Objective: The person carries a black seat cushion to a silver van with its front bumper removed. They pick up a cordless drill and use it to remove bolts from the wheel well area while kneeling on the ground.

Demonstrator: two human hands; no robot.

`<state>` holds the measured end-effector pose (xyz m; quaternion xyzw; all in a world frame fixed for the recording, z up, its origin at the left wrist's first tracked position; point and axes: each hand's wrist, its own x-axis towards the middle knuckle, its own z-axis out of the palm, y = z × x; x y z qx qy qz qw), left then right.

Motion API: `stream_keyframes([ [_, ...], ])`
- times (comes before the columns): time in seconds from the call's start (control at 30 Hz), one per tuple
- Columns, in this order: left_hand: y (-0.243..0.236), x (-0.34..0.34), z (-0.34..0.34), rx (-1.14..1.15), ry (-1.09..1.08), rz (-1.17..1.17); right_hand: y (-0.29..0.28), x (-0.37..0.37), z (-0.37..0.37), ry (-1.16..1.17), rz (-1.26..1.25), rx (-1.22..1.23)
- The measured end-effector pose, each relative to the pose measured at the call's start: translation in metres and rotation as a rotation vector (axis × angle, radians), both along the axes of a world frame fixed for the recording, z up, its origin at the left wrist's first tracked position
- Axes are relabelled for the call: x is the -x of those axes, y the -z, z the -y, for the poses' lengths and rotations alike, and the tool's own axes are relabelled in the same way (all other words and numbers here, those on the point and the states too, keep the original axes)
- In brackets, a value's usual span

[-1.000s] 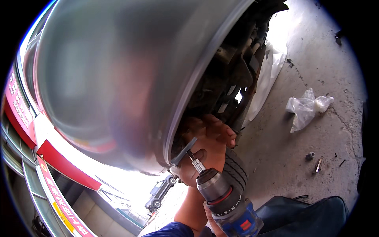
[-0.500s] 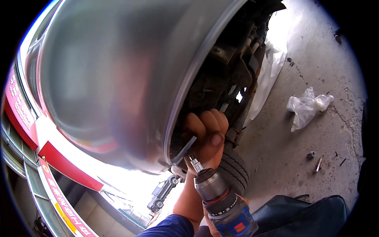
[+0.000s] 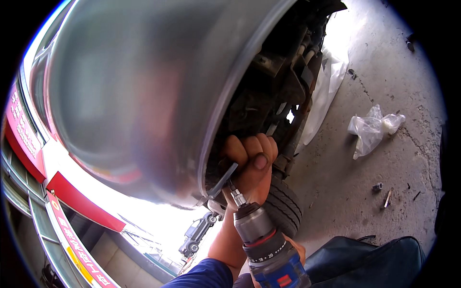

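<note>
A cordless drill (image 3: pixel 273 264) with a blue body and steel chuck points up-left, its bit at a flat metal bracket (image 3: pixel 223 180) on the rim of the grey vehicle body panel (image 3: pixel 125 105). My right hand (image 3: pixel 296 247) grips the drill, mostly hidden behind it. My left hand (image 3: pixel 250 161) is curled closed inside the dark wheel-arch opening, behind the bracket and bit; what its fingers hold is hidden. The tyre (image 3: pixel 283 209) shows just below and right of that hand.
Dark underbody parts (image 3: pixel 288 81) fill the opening. A white sheet (image 3: pixel 329 96), a crumpled plastic bag (image 3: pixel 372 129) and small scattered pieces (image 3: pixel 378 187) lie on the concrete floor. A dark bag (image 3: pixel 360 266) is at lower right. A parked car (image 3: pixel 197 234) and red-white signage (image 3: pixel 81 201) appear outside.
My left hand has risen and curled into a closed grip. The drill has shifted slightly up and left, bringing the bit close to the bracket again.
</note>
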<state>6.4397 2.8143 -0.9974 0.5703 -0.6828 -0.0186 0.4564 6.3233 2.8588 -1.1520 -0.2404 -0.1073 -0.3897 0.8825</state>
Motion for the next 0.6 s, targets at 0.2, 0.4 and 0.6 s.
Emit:
stream_keyframes([
  [0.2, -0.001, 0.006, 0.001, -0.005, -0.033, 0.008, -0.001, -0.003, -0.004, 0.036, 0.024, -0.022],
  [0.4, 0.008, -0.005, 0.001, 0.005, -0.019, -0.036, 0.000, -0.010, -0.010, 0.226, -0.038, -0.069],
  [0.6, 0.001, 0.008, -0.002, 0.005, -0.047, -0.087, -0.004, -0.002, -0.012, 0.048, -0.041, -0.077],
])
